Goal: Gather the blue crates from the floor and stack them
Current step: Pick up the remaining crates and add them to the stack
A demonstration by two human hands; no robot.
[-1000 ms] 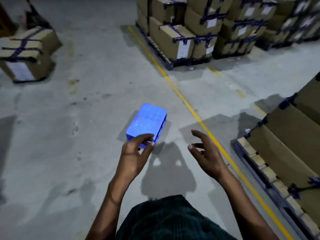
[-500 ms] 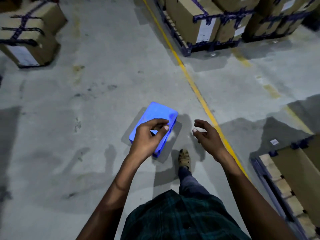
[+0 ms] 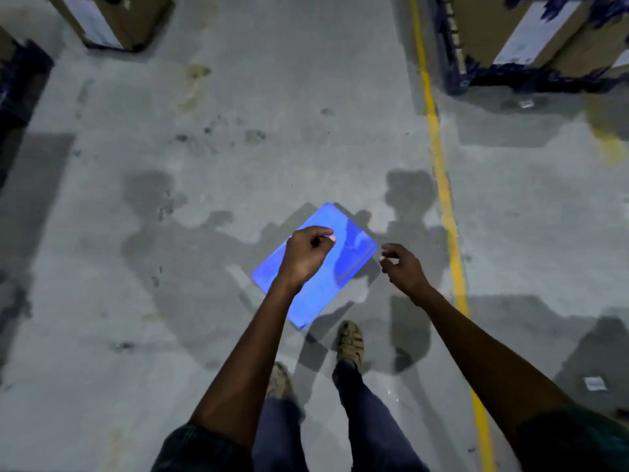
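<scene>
On the grey concrete floor [image 3: 238, 97], in the head view, a blue crate [image 3: 354, 257] is seen lying flat, just below centre, its long axis turned from about 1 o'clock to 7 o'clock; its far end is brightly lit and detail on it is washed out. The left hand [image 3: 306, 257] is held over the crate's middle with fingers loosely curled and nothing gripped; whether the crate is touched cannot be told. The right hand [image 3: 401, 267] is held just beside the crate's edge at 3 o'clock, fingers loosely bent, nothing held. Two shoes [image 3: 350, 340] are seen at 6 o'clock of the crate, the nearer one just short of its near corner. A yellow line [image 3: 439, 158] is painted past the crate at 3 o'clock; cardboard boxes [image 3: 544, 32] on a pallet are stacked at 1 o'clock, and another box [image 3: 112, 18] is seen at 11 o'clock.
</scene>
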